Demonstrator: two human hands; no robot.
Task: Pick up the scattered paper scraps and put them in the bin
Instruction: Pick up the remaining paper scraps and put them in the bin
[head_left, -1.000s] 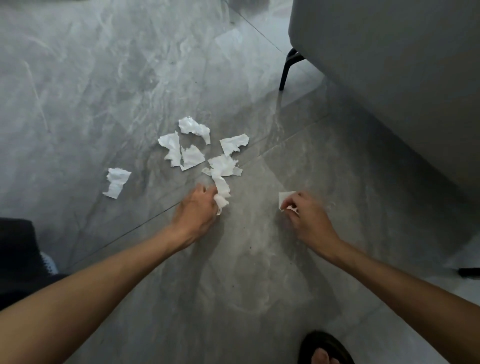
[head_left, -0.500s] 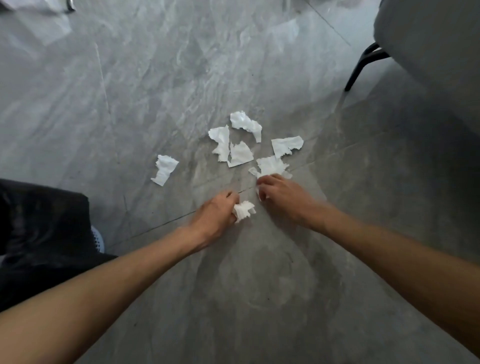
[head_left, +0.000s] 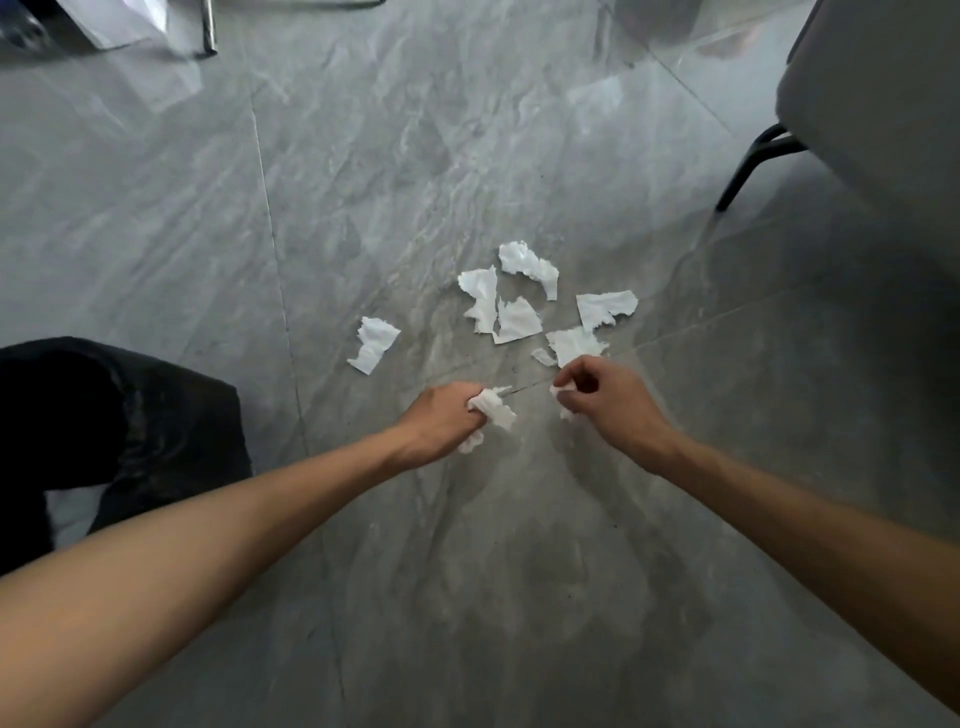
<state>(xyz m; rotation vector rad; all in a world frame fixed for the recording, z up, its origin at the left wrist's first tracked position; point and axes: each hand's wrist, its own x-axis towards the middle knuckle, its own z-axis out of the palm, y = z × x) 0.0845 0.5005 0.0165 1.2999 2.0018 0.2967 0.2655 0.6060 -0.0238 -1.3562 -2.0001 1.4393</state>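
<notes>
Several torn white paper scraps lie on the grey tiled floor: a cluster in the middle, one to its right, one just beyond my right hand, and a lone scrap to the left. My left hand is shut on a crumpled wad of scraps. My right hand is closed around small scraps that poke out under its fingers. No bin is in view.
A grey upholstered chair with a black metal leg stands at the right. My dark trouser knee fills the left edge. A black furniture leg and a clear sheet are at the top left.
My right hand came from the right to the scrap cluster, then drew back slightly with scraps in it. The left hand lifted its wad. The view swung left.
</notes>
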